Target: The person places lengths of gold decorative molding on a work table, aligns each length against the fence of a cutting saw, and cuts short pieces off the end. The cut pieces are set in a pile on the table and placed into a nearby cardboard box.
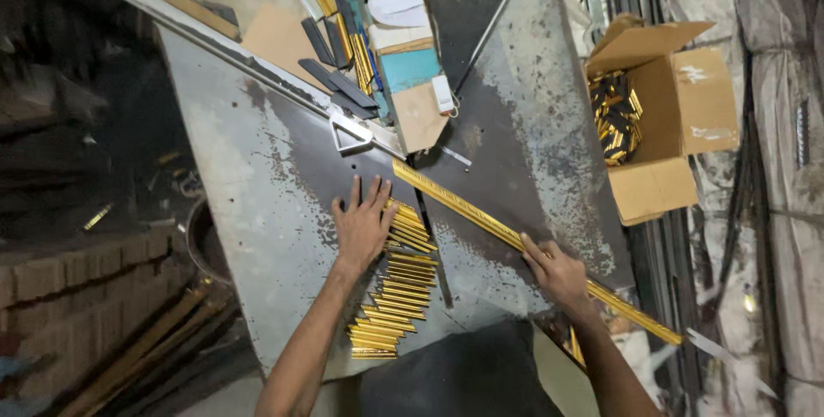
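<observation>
On scuffed metal table (257, 177), left hand (362, 226) flat, fingers splayed, on short ribbed gold strips (396, 297); right hand (556, 273) gripping long gold moulding (468, 209)

The left hand (362, 226) lies flat on the metal table (257, 211), its fingers over the top of a row of short gold strips (396, 293) that blocks the way just to its right and back toward the wrist. To its left and ahead the bare plate gives open passage, up to a metal triangle (350, 132) and dark strips (339, 82) beyond. The right hand (556, 273) rests on a long gold moulding (515, 241) that bars the diagonal; an open cardboard box (678, 117) stands further ahead on its right.
</observation>
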